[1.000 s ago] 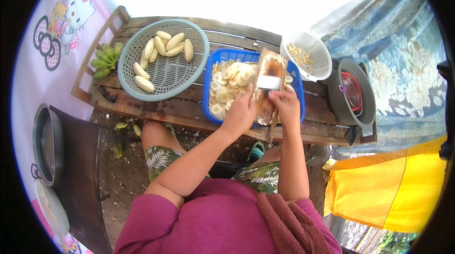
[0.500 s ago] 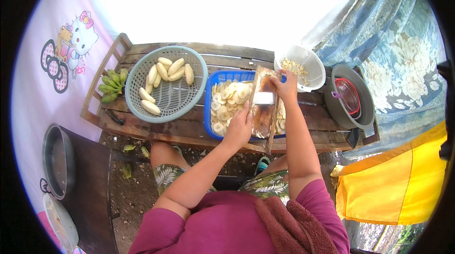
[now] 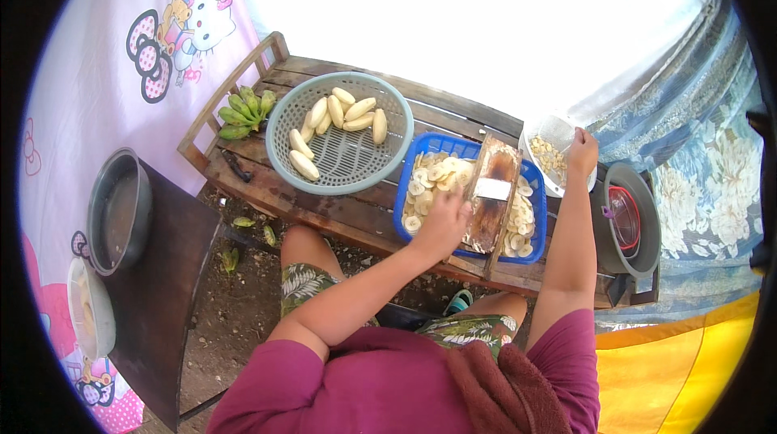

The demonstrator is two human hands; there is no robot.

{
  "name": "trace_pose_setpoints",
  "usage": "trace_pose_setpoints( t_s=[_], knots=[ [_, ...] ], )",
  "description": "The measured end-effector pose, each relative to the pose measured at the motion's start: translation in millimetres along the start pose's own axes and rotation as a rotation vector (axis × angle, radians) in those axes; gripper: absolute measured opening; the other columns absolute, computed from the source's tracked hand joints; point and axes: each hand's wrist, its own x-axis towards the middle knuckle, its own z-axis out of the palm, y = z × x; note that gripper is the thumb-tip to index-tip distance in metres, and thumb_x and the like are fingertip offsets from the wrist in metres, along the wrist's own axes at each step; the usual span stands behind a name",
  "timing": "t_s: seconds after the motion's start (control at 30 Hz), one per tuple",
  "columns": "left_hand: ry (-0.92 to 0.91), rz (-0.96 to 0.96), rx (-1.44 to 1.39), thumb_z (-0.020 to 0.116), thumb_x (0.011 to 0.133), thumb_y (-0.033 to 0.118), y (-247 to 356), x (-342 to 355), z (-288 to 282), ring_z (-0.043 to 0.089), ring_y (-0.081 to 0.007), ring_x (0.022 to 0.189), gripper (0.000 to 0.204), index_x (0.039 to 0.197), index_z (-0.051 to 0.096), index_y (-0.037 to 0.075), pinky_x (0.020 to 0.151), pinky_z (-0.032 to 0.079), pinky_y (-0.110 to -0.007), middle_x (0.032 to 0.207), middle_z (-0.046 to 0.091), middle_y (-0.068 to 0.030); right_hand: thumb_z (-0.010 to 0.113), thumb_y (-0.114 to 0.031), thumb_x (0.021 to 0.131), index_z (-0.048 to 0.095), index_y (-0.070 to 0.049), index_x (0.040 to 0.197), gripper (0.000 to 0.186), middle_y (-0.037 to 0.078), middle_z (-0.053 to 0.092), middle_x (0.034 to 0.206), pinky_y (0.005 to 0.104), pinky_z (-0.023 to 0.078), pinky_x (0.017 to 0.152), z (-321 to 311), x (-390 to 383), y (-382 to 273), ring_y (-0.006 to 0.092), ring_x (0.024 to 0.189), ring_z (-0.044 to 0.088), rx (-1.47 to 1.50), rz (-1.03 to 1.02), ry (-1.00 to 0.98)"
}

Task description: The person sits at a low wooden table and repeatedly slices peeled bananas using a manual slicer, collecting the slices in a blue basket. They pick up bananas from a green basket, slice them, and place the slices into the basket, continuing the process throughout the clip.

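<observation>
A wooden slicer board [image 3: 491, 203] with a pale metal blade plate lies across a blue plastic basket [image 3: 401, 207]. Round banana slices [image 3: 437, 183] fill much of the basket on both sides of the board. Over the slices, close to the board's left edge, my left hand [image 3: 445, 223] has its fingers stretched out and grips nothing visible. At the right side of a white bowl [image 3: 560, 128], my right hand [image 3: 582, 152] is closed, its fingertips bent together by the rim. Whatever it pinches is hidden. Small pale banana bits [image 3: 548, 156] lie inside that bowl.
A grey-green strainer basket [image 3: 279, 151] holds several peeled bananas. Green bananas [image 3: 246, 112] and a dark-handled knife [image 3: 235, 166] lie at the wooden bench's left end. At right, a grey basin [image 3: 647, 223] contains a red-rimmed strainer [image 3: 623, 219]. A metal basin [image 3: 121, 223] stands far left.
My right hand has left the slicer board and moved right to the white bowl. My left hand has let go of the board's edge. The whole view has shifted and tilted.
</observation>
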Motion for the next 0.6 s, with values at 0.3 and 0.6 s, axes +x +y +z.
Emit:
trace_pose_setpoints(
  t_s=[0.3,0.6],
  knots=[
    [-0.293,-0.289,1.122,0.058,0.083,0.001,-112,93,-208,0.063,-0.0351,0.1,0.023,0.103,0.07,0.004,0.09,0.051,-0.044,0.104,0.065,-0.018,0.061,-0.012,0.095,0.069,-0.003,0.117,0.025,0.015,0.07,0.105,0.0332,0.05,0.086,-51,-67,17,0.024,0.095,0.066,0.188,-0.081,-0.144],
    [-0.636,-0.294,1.068,0.073,0.083,0.017,-141,100,-249,0.059,-0.027,0.113,0.04,0.122,0.068,0.011,0.1,0.046,-0.039,0.119,0.066,-0.0126,0.061,-0.008,0.096,0.07,0.0,0.113,0.021,0.01,0.07,0.104,0.0268,0.049,0.086,-73,-123,-47,0.0166,0.097,0.065,0.536,0.092,-0.238]
  ],
)
